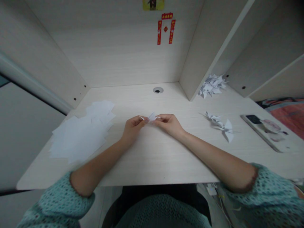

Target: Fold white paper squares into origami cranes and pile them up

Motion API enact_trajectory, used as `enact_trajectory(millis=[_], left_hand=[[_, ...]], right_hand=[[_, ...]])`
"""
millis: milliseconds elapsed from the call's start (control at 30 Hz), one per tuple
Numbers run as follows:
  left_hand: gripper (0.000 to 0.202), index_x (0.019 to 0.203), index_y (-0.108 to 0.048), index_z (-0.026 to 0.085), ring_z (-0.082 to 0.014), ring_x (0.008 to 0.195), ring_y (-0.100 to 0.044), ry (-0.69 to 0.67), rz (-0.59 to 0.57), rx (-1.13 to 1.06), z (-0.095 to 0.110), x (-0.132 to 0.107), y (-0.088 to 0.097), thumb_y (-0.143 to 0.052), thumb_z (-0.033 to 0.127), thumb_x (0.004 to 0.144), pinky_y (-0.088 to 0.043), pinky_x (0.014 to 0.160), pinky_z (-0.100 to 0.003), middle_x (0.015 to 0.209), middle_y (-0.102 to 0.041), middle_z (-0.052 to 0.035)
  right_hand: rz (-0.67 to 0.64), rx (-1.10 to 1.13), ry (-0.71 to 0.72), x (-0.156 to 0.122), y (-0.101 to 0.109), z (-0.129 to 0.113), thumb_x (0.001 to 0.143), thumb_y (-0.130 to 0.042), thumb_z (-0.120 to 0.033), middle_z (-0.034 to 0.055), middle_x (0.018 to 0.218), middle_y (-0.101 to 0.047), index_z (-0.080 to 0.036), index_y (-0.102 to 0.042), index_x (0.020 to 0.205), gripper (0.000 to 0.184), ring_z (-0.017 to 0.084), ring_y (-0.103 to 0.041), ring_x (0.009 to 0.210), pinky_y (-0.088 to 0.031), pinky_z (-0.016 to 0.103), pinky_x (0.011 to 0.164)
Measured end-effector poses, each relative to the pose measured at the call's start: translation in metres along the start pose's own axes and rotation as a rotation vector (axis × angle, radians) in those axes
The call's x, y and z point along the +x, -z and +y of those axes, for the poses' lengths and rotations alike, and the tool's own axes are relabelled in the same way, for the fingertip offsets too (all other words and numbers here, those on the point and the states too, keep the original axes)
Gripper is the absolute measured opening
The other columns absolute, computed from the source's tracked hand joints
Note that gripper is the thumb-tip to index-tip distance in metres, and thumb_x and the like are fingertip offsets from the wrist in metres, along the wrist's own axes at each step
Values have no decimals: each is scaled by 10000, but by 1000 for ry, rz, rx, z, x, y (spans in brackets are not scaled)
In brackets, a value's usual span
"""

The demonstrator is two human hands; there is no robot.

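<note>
Left hand point(135, 126): thumb and fingertips pinching one side of the folded paper piece point(151, 117).
Right hand point(169, 123): pinching its other side.
Folded paper piece: small, white, with a pointed peak and narrow tips showing by the fingers; midway between the desk's point(154, 161) front and back edges, finer creases too blurred to tell.
Paper sheets point(80, 134): overlapping, toward the left edge.
Folded paper figures point(219, 124): right, beside the smartphone point(266, 133) near the right edge.
Folded paper heap point(212, 85): back right, against the upright panel point(201, 57).
</note>
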State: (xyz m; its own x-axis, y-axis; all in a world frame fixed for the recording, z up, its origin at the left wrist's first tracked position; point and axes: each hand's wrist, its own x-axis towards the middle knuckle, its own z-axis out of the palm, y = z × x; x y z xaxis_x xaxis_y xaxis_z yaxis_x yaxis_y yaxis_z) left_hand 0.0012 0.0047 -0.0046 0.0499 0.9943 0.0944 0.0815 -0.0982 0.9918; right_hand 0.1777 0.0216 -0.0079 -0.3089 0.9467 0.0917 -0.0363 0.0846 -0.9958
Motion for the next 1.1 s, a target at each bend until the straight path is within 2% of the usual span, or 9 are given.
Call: enact_trajectory(millis=[67, 167, 400, 567, 767, 1100], left_hand=[[273, 719, -685, 174, -148, 728, -637, 19, 21, -17, 1, 1, 0, -690, 447, 712, -458, 677, -253, 776, -698, -23], [283, 715, -669, 172, -152, 736, -659, 68, 46, -40, 2, 1, 0, -674, 455, 728, -467, 678, -254, 801, -697, -27], [333, 845, -693, 168, -173, 751, -664, 137, -17, -52, 4, -1, -2, -718, 457, 682, -484, 684, -275, 774, -713, -48], [314, 756, -688, 161, -164, 745, -649, 147, -78, 20, -1, -1, 0, -730, 460, 668, -487, 670, -269, 790, -721, -58], [316, 702, -700, 168, -160, 694, -641, 147, -45, 63, -1, -1, 0, -712, 484, 678, -489, 651, -275, 753, -724, -59], [282, 649, -680, 155, -172, 753, -664, 172, 69, -150, 2, -4, -5, -752, 428, 653, -492, 752, -294, 696, -706, -43]], right_hand=[[57, 22, 27, 1, 1, 0, 669, -714, -457, 7, 694, -655, -171, -703, 760, 300, 119, -536, 620, -403, 245, 600], [107, 26, 48, 3, 2, 1, 680, -708, -448, 34, 766, -700, -177, -703, 765, 284, 143, -597, 695, -446, 269, 686], [124, -47, 77, 3, 3, 1, 714, -683, -415, 31, 718, -685, -167, -677, 729, 249, 140, -585, 646, -430, 273, 643], [145, -138, 96, 2, 4, -1, 743, -655, -394, 41, 724, -686, -163, -673, 728, 232, 142, -582, 639, -424, 278, 636], [166, -281, 208, 2, 5, 2, 760, -638, -348, 43, 738, -695, -175, -683, 742, 180, 154, -589, 669, -439, 284, 647], [181, -274, 285, -3, 1, -3, 783, -623, -344, 35, 725, -674, -177, -673, 760, 176, 156, -588, 690, -439, 292, 674]])
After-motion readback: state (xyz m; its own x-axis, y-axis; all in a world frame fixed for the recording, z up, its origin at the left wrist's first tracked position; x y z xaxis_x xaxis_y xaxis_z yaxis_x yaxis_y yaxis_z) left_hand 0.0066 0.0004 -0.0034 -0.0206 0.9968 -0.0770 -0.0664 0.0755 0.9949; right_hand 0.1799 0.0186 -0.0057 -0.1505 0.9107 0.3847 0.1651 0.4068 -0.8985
